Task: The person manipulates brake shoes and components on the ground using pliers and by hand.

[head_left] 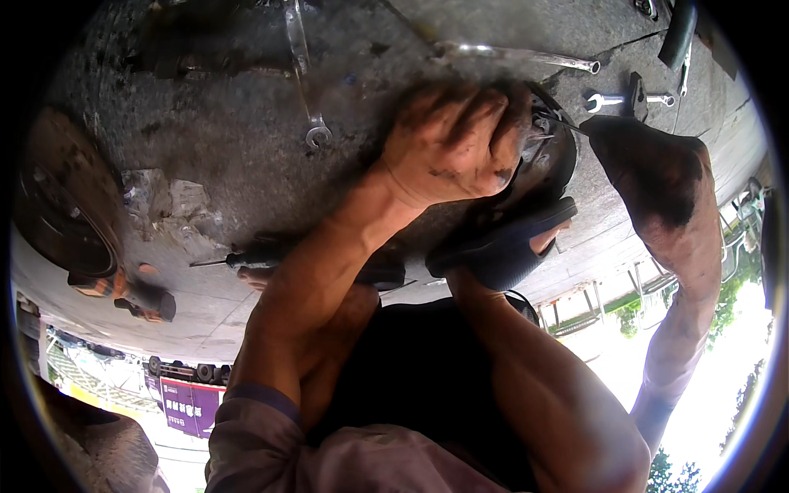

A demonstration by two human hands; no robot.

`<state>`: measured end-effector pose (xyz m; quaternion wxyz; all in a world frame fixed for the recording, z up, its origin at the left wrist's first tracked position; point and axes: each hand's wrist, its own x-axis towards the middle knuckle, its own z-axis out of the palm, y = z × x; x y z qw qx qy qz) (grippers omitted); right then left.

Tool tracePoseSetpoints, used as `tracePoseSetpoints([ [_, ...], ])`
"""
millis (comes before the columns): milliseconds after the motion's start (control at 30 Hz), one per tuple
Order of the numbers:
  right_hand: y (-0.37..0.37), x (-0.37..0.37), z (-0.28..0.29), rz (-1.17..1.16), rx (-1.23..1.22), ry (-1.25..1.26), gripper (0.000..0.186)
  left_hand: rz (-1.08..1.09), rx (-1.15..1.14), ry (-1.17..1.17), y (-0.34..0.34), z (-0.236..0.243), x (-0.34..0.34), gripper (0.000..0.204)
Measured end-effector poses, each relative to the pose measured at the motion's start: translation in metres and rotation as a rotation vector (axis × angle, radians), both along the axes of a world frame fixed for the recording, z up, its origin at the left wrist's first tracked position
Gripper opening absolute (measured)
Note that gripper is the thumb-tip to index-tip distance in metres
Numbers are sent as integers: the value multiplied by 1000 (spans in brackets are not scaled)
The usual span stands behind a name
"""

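My left hand (448, 144) is closed over a dark round metal part (555, 164) on the stained floor, its fingers curled at the part's upper left; what is under them is partly hidden. My right hand (657, 172), blackened with grease, is closed on a thin metal tool (571, 126) that reaches from its fingertips toward that part. Just below the part is my sandalled foot (542, 238). A combination wrench (308, 99) lies left of my left hand and another (542, 57) above it. A short wrench (608, 101) and a dark tool (637, 96) lie above my right hand.
At the left lie a large rusty drum-like part (70, 205), an orange-and-black tool (144, 300) and crumpled plastic (185, 205). A screwdriver (230, 261) is beside my left forearm. A dark tube (680, 37) lies top right. A purple truck (185, 403) stands in the background.
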<state>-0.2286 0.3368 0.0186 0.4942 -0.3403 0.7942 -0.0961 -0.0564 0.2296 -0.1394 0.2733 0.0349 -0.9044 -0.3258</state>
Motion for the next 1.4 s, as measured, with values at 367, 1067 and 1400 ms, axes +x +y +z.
tracePoseSetpoints([
  [367, 3, -18, 3, 413, -132, 136, 25, -54, 104, 13, -4, 4, -8, 25],
  [1067, -27, -8, 20, 684, -115, 344, 49, -53, 95, 33, -5, 1, -10, 21],
  [1400, -27, -23, 21, 720, -48, 292, 50, -69, 240, -9, -8, 10, -8, 27],
])
